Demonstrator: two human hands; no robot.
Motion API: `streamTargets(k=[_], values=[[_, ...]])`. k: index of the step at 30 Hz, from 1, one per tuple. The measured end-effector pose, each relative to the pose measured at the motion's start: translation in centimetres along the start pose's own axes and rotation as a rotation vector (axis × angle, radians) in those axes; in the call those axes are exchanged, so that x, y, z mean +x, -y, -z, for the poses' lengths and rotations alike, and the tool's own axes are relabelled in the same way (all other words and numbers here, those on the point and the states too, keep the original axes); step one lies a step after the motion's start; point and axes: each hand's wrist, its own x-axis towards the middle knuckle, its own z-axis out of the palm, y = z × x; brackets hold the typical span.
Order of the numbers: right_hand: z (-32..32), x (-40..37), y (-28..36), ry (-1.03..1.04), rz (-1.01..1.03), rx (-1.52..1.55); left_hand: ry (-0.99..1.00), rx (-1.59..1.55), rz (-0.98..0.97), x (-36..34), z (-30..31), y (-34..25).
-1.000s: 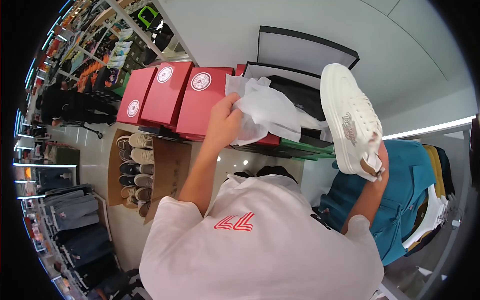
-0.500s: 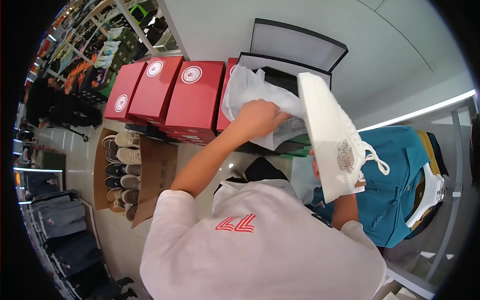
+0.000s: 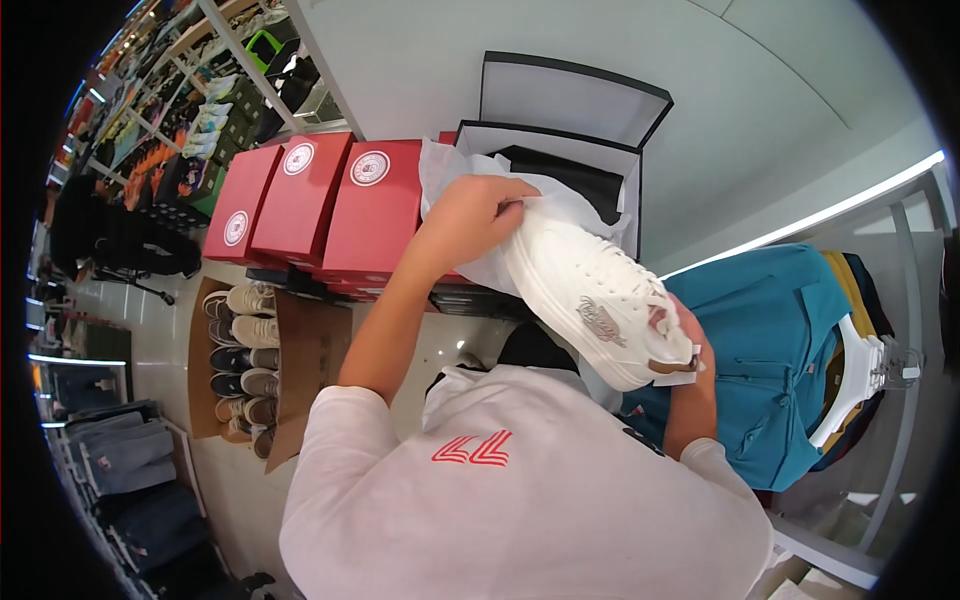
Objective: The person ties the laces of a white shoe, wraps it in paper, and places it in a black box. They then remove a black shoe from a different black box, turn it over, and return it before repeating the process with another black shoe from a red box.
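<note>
A white sneaker (image 3: pixel 585 290) with a grey printed logo on its side lies slanted in front of me, toe toward the box. My right hand (image 3: pixel 697 345) is closed around its heel, where a small tag shows. Beside the toe, my left hand (image 3: pixel 478 222) pinches white tissue paper (image 3: pixel 440 175); its fingertips are close to the shoe. Behind them stands an open shoe box (image 3: pixel 640 215) with a black rim and raised lid (image 3: pixel 575 95). Black material (image 3: pixel 570 180) and more tissue lie inside it.
Red shoe boxes (image 3: pixel 375 220) stand in a row at the left. A carton of several shoes (image 3: pixel 285 350) sits on the floor. Teal clothing (image 3: pixel 750 350) hangs at the right. A person (image 3: pixel 85 230) is in the far left aisle.
The sneaker has tipped from upright to slanted, its toe coming left against the tissue paper. My left hand has moved slightly up and left. My right hand now shows at the heel.
</note>
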Motion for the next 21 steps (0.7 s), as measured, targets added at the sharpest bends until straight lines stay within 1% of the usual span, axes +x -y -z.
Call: streamTargets(k=[1, 2, 4, 5, 6, 8, 9, 10, 12, 13, 14, 15, 16, 17, 18, 19, 20, 21], values=[[-1.5, 1.1, 0.7, 0.101, -0.026, -0.159, -0.052, 0.090, -0.142, 0.0, 0.1, -0.4], [-3.2, 1.6, 1.0, 0.102, -0.021, -0.158, -0.051, 0.093, -0.146, 0.0, 0.3, -1.0], [-7.8, 2.3, 1.4, 0.088, 0.023, -0.250, 0.073, 0.315, -0.295, 0.1, 0.5, -3.2], [-9.4, 3.1, 1.4, 0.091, 0.053, -0.329, 0.061, 0.306, -0.361, 0.0, -0.1, -3.7], [-10.6, 4.0, 1.1, 0.089, 0.081, -0.405, 0.072, 0.300, -0.368, -0.2, -0.3, -4.2], [-11.5, 6.0, -0.8, 0.103, 0.129, -0.356, 0.049, 0.341, -0.443, -0.5, -0.7, -5.0], [-12.5, 6.5, -1.4, 0.065, 0.109, -0.300, 0.054, 0.277, -0.439, -0.8, -0.7, -4.8], [-12.7, 7.1, -1.9, 0.077, 0.120, -0.276, 0.070, 0.267, -0.445, -1.2, -0.7, -4.8], [-13.2, 7.9, -2.8, 0.080, 0.150, -0.157, -0.029, 0.377, -0.448, -2.0, -0.5, -4.7], [-12.6, 8.4, -3.5, 0.076, 0.153, -0.151, -0.090, 0.364, -0.436, -2.4, -0.6, -4.2], [-11.6, 9.2, -4.4, 0.085, 0.222, -0.217, -0.086, 0.365, -0.438, -2.8, -0.7, -3.8], [-11.7, 9.5, -4.5, 0.097, 0.290, -0.283, -0.182, 0.353, -0.417, -3.2, -0.8, -3.4], [-11.8, 9.4, -4.3, 0.100, 0.290, -0.281, -0.280, 0.343, -0.394, -3.5, -0.8, -2.9], [-11.9, 9.2, -4.0, 0.062, 0.335, -0.402, -0.281, 0.347, -0.392, -3.8, -0.8, -1.8], [-12.1, 9.1, -3.7, 0.028, 0.380, -0.523, -0.406, 0.350, -0.359, -4.2, -0.7, -0.4], [-11.7, 9.4, -3.4, 0.027, 0.380, -0.551, -0.533, 0.354, -0.327, -4.4, -0.6, 0.6], [-11.5, 9.5, -3.2, 0.020, 0.349, -0.536, -0.539, 0.366, -0.325, -4.7, -0.9, 1.2], [-11.3, 9.9, -3.3, 0.037, 0.367, -0.514, -0.596, 0.334, -0.228, -4.9, -1.6, 1.5]])
